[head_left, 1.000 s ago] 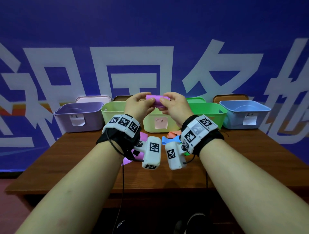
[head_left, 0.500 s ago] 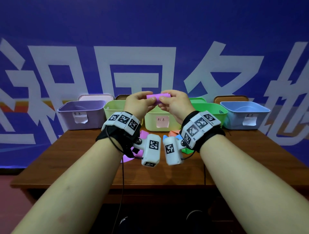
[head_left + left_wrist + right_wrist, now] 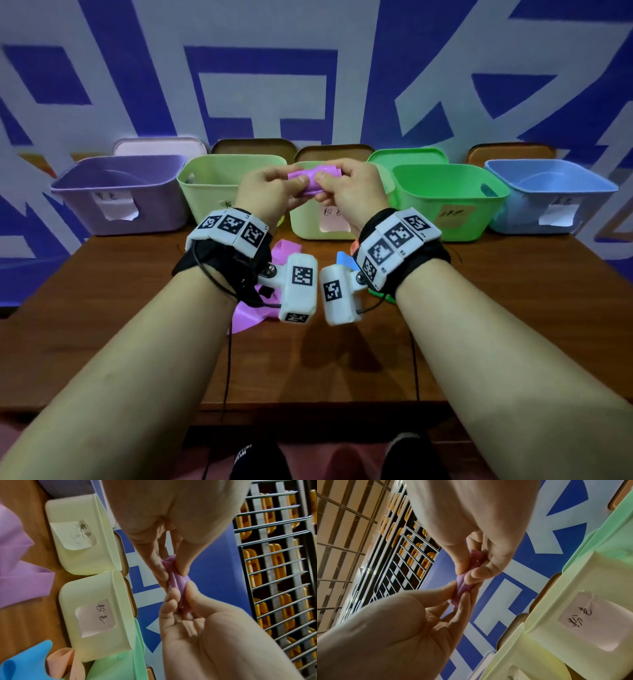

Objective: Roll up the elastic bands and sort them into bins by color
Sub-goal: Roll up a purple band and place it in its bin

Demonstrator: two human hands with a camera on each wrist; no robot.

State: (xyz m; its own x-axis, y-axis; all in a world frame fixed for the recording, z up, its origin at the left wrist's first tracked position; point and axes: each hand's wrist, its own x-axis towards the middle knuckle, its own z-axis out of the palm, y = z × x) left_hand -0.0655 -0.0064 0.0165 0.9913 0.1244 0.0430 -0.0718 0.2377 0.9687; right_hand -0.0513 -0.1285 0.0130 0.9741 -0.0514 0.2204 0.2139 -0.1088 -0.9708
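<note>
While raised clear of the tabletop [image 3: 513,291] and level with the row of bins, rolled purple band [image 3: 310,181] pinched at both ends

Left hand [image 3: 270,192]: grip closed on the left end of the roll, thumb on the near side, curled fingers on the far side

Right hand [image 3: 349,192]: grip closed likewise on the right end, thumb tip pressed to the roll just beside the left thumb

Roll short and thick, slightly squashed at the middle, long axis running left to right; shown in both wrist views as a flattened purple wad between the thumb and fingers of each hand, touching nothing else

Directly behind and below the roll: pale yellow bin [image 3: 322,222], upright, with a handwritten paper label on its front

Row of bins along the far edge of the tabletop, left to right: purple bin [image 3: 120,192], pale green bin [image 3: 212,185], pale yellow bin, green bin [image 3: 445,205], blue bin [image 3: 548,195]; paper label on each front wall, lids [image 3: 253,149] propped behind against the blue and white backdrop

On the tabletop beneath the wrists: loose purple band [image 3: 250,317], unrolled and partly hidden by the left wrist camera; blue band [image 3: 344,260], orange band [image 3: 63,660] and green band [image 3: 380,294] near the right wrist, each mostly covered in the head view

Contents of the bins not discernible from any view
</note>
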